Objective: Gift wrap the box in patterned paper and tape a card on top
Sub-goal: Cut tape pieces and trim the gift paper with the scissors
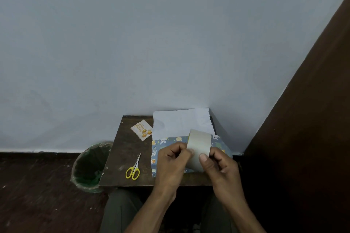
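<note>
Both hands hold a roll of tape (199, 149) above the bench's (125, 157) near right corner: left hand (173, 162) pinches at its edge, right hand (217, 164) grips it, thumb on top. Beneath lies the box in patterned paper (170, 141), white flap (181, 123) open toward the far edge. Card (142, 129) and scissors (133, 169) wait on the left. Best practice: free a short, uncreased strip before pressing the flap shut.
</note>
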